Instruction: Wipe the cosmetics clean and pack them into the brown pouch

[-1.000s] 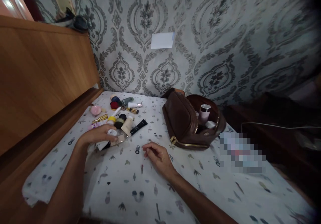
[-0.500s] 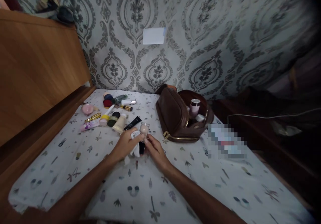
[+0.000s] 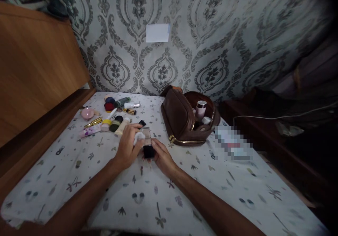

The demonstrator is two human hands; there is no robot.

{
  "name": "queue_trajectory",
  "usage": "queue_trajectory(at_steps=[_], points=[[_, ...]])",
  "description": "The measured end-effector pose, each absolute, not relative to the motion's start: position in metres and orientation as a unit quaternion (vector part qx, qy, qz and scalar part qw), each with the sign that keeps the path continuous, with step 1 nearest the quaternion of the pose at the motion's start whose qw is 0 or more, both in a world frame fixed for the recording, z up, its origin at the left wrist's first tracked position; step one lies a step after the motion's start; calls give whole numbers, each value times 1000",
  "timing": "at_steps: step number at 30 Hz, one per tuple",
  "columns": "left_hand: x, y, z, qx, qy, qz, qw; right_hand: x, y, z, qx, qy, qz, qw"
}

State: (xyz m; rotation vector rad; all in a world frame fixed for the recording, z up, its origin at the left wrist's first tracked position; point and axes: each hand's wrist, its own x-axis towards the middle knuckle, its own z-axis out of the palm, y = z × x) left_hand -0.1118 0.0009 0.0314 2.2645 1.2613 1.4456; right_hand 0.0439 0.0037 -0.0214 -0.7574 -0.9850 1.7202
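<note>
Over the middle of the patterned cloth, my right hand [image 3: 163, 155] is closed on a foundation bottle [image 3: 147, 139], a clear beige-filled bottle with a black cap that points toward me. My left hand [image 3: 129, 145] pinches a crumpled white cloth [image 3: 139, 137] and presses it to the bottle's left side. Just beyond my left hand, a cream-coloured tube [image 3: 122, 126] and a black tube [image 3: 142, 123] lie on the cloth, partly hidden by the fingers. To the right stands an open brown cosmetic bag [image 3: 182, 118] with a pink silver-capped bottle [image 3: 201, 110] inside.
Several cosmetics lie at the back left, among them a pink round item [image 3: 87, 113], a yellow-lidded jar [image 3: 106, 124] and a purple-white tube [image 3: 90, 131]. A wooden panel [image 3: 39, 70] borders the left side. A blurred-out item [image 3: 233, 143] lies right of the bag.
The bottle has turned so that more of its length and its black cap show. My left hand has shifted along it with the white cloth. The camera view has moved slightly.
</note>
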Motion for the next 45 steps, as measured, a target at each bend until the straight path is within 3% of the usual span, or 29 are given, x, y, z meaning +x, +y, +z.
queue_trajectory(at_steps=[4, 8, 12, 18, 25, 34, 40, 45], points=[[-104, 0, 20, 817, 392, 408, 111, 45, -1, -20, -318, -482, 682, 448], [-105, 5, 12, 786, 450, 412, 103, 47, -6, -15, -309, -511, 709, 374], [-109, 10, 14, 761, 497, 408, 83, 47, -8, -10, -283, -537, 707, 363], [-117, 13, 23, 761, 489, 401, 144, 48, -7, -7, -301, -538, 680, 396], [-123, 21, 25, 706, 496, 439, 250, 46, -2, -10, -340, -392, 670, 531], [-107, 11, 12, 672, 470, 419, 390, 47, 0, -9, -330, -372, 667, 554], [-110, 12, 21, 644, 476, 466, 376, 52, -2, -6, -325, -379, 714, 491], [-113, 15, 24, 601, 455, 461, 469, 52, -6, -8, -349, -502, 676, 412]])
